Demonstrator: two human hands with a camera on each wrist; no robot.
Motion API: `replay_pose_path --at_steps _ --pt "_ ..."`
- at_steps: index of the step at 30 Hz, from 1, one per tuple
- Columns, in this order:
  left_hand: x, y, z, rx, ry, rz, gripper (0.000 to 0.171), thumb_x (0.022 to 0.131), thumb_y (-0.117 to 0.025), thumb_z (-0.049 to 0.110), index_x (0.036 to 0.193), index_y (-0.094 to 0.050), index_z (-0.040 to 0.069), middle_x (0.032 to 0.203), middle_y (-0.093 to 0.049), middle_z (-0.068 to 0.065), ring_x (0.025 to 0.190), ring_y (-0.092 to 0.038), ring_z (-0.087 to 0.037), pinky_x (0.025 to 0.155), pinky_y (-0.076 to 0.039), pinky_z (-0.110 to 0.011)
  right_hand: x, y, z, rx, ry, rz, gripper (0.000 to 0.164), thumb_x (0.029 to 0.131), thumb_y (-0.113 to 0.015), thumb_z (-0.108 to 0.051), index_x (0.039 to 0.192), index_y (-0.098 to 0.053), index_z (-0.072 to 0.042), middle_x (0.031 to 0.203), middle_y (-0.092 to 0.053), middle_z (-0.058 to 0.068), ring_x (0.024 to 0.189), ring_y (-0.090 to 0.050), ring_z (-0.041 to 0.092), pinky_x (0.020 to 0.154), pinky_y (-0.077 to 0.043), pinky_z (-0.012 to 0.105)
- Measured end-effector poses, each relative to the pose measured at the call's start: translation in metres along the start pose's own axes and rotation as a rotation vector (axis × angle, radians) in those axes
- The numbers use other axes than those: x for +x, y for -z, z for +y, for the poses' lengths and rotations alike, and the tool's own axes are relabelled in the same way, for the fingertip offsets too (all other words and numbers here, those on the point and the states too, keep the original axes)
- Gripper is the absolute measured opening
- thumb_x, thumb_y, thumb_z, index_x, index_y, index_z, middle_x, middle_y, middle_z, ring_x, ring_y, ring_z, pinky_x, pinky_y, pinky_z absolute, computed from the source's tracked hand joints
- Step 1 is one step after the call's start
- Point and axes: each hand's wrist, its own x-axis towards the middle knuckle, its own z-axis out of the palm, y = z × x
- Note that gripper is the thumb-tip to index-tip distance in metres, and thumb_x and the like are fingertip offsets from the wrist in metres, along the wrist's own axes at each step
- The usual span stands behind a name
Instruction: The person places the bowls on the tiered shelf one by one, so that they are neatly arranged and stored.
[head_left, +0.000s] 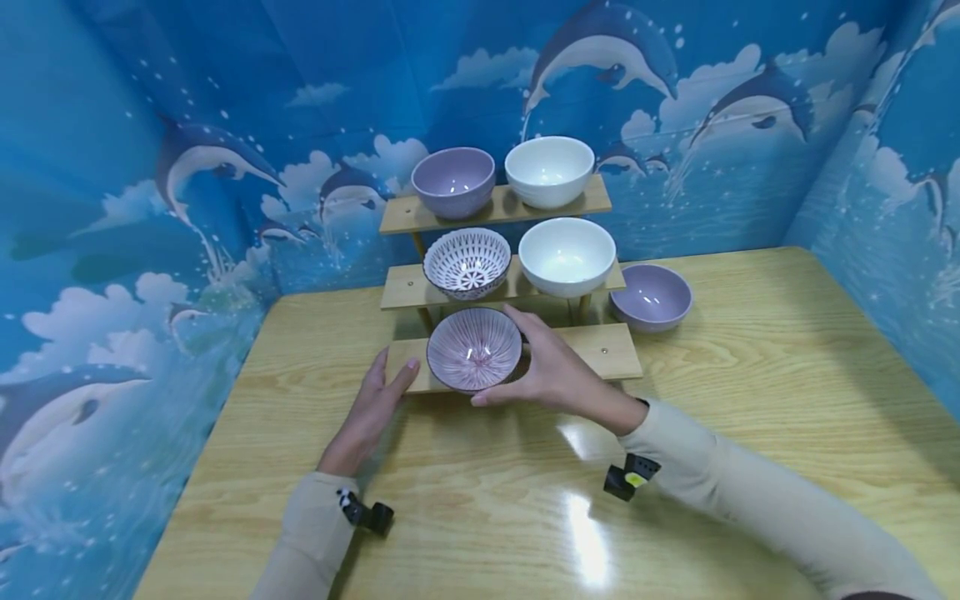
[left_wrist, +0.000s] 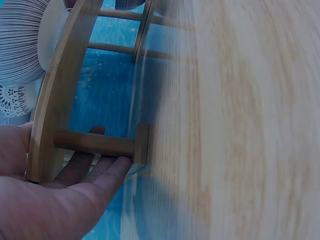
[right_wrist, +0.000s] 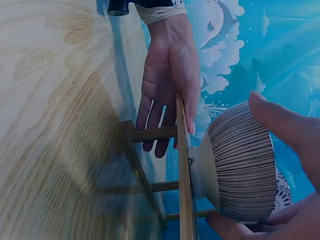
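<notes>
A three-tier wooden display rack (head_left: 585,343) stands on the table. My left hand (head_left: 372,410) grips the left end of its lowest board, thumb on top and fingers underneath, by a leg (left_wrist: 100,143). A pink-and-white striped bowl (head_left: 474,350) sits upright on that board, left of its middle. My right hand (head_left: 555,371) holds this bowl from the right, with the thumb at the near side and fingers at the far side of the rim. In the right wrist view, the bowl's foot (right_wrist: 200,172) appears to rest on the board.
On the middle tier are a purple-patterned bowl (head_left: 467,263) and a white bowl (head_left: 567,257). The top tier bears a purple bowl (head_left: 453,183) and another white bowl (head_left: 550,172). Right of the rack, a purple bowl (head_left: 651,297) stands on the table (head_left: 772,375). A dolphin-print backdrop (head_left: 337,83) surrounds the table.
</notes>
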Motion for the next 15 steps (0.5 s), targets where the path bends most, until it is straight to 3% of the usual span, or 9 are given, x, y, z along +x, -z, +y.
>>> replay_pose_path --at_steps 3,7,15 --pt "0.000 0.000 0.000 0.001 0.005 0.000 0.093 0.099 -0.053 0.060 0.164 -0.001 0.017 0.170 -0.004 -0.006 0.155 -0.001 -0.028 0.126 -0.006 -0.051 -0.008 0.006 0.001 0.017 -0.025 -0.020 0.124 0.064 -0.099 -0.033 0.159 -0.025 -0.001 0.157 -0.033 0.023 0.137 -0.047 0.037 0.113 -0.041 0.049" --pt "0.001 -0.001 -0.001 -0.015 -0.008 -0.005 0.091 0.100 -0.053 0.057 0.164 -0.002 0.017 0.170 -0.008 -0.006 0.155 -0.004 -0.027 0.126 -0.010 -0.049 -0.022 0.018 0.005 0.053 -0.044 -0.022 0.118 0.069 -0.096 -0.030 0.159 -0.026 -0.002 0.155 -0.036 0.023 0.131 -0.052 0.043 0.107 -0.048 0.048" --pt "0.000 0.000 -0.002 -0.015 -0.016 -0.005 0.095 0.099 -0.054 0.058 0.164 -0.001 0.014 0.170 -0.002 -0.008 0.155 0.001 -0.028 0.126 -0.006 -0.049 -0.055 0.057 0.021 0.063 -0.068 0.071 0.103 0.075 -0.093 -0.026 0.156 -0.033 -0.001 0.155 -0.040 0.020 0.133 -0.050 0.045 0.106 -0.048 0.054"
